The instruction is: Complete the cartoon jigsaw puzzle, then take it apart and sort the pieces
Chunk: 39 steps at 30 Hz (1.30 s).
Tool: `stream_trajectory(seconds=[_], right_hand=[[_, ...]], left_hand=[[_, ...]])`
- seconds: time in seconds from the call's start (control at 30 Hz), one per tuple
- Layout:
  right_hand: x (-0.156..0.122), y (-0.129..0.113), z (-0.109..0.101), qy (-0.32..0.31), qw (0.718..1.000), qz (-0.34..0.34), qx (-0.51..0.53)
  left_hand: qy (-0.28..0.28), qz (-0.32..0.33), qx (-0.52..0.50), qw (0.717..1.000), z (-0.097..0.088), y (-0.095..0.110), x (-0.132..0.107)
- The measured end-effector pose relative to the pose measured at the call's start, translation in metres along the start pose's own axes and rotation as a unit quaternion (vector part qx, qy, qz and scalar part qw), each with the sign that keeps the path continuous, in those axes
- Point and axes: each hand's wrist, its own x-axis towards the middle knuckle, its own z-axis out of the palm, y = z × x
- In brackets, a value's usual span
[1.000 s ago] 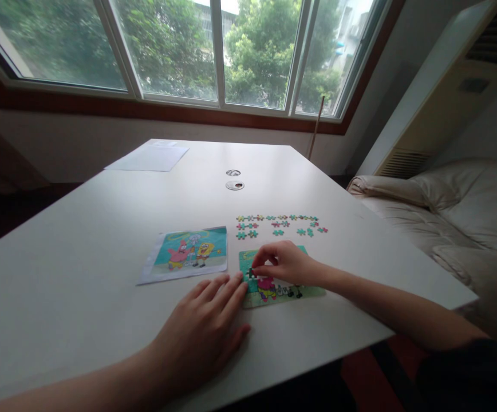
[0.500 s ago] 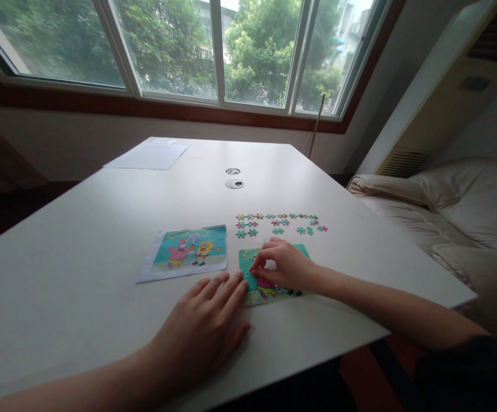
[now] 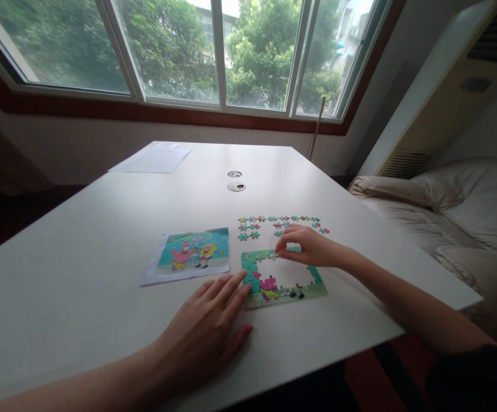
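Observation:
A partly assembled jigsaw puzzle [image 3: 287, 292] lies on the white table, its border joined around an open middle. Pink and yellow cartoon parts show along its lower left. My left hand [image 3: 209, 315] rests flat, fingers stretched out, with the fingertips on the puzzle's left edge. Over the upper edge is my right hand [image 3: 311, 246], thumb and forefinger pinched together; whatever they hold, if anything, is too small to make out. Loose puzzle pieces [image 3: 255, 234] are laid in rows just beyond the puzzle, some hidden behind my right hand.
Left of the puzzle lies a printed reference picture [image 3: 194, 252] of the cartoon characters. White paper [image 3: 149, 160] sits at the table's far left, and two round inserts [image 3: 236, 186] are set into the tabletop. A pale sofa [image 3: 467, 217] stands to the right.
My right hand has moved from the puzzle's left part up and right to its upper edge, uncovering the open middle. My left hand stays in place on the edge.

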Motion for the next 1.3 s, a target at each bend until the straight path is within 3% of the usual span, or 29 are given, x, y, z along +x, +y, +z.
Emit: stream_trajectory(seconds=[0.23,0.67,0.9,1.1,1.3], right_hand=[[-0.005,0.016,-0.002,-0.034,0.998,0.031,-0.04],[-0.004,0.02,-0.004,-0.041,0.999,0.03,-0.013],[-0.021,0.061,-0.039,-0.009,0.984,0.163,-0.069],[-0.047,0.103,-0.064,-0.087,0.95,0.283,-0.095],[-0.055,0.108,-0.071,-0.154,0.936,0.313,-0.044]], left_hand=[[-0.036,0.059,-0.078,0.995,-0.003,-0.005,0.004],[-0.026,0.059,-0.077,0.995,-0.003,-0.005,0.004],[-0.02,0.048,-0.059,0.997,-0.004,-0.002,0.003],[-0.007,0.064,-0.073,0.995,-0.004,-0.001,0.003],[0.001,0.07,-0.068,0.995,-0.002,-0.003,0.003]])
